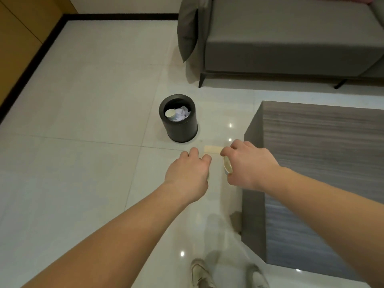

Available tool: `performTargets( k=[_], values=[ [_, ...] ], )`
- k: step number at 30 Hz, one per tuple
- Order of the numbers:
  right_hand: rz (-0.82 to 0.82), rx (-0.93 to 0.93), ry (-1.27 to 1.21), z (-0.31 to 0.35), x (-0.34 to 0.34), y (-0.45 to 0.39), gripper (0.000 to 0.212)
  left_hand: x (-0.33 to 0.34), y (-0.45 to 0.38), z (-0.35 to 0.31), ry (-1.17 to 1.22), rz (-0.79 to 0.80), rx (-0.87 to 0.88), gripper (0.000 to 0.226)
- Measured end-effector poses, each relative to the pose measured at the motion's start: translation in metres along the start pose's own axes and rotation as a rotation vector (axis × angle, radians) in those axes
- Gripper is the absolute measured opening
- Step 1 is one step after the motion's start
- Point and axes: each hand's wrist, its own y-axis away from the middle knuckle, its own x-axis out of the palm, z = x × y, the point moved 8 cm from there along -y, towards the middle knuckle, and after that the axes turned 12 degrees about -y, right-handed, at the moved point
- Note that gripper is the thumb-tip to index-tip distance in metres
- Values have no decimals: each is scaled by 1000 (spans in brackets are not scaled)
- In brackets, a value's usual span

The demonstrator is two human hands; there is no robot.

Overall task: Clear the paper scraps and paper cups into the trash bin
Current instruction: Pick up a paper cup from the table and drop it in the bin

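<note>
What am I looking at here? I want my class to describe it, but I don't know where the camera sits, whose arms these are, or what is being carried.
There is one picture, taken by a wide-angle camera worn on a person's head, looking forward and down. The two bare arms reaching out are that person's own; their shoes show at the bottom edge. The right hand grips a paper cup, tipped on its side. The left hand is curled loosely, and nothing can be seen in it. Ahead on the tiled floor stands a black trash bin, which already holds crumpled paper and another cup. To the right is a grey low table, and behind it a grey sofa.
</note>
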Motion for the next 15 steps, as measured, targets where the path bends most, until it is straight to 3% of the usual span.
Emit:
performTargets(
  k=[7, 15],
  values=[
    [56, -23, -3, 44, 18, -38, 59, 19, -1, 58, 40, 18, -50, 34],
    [78, -68, -6, 59, 3, -120, 56, 18, -69, 107, 60, 44, -51, 36]
  ],
)
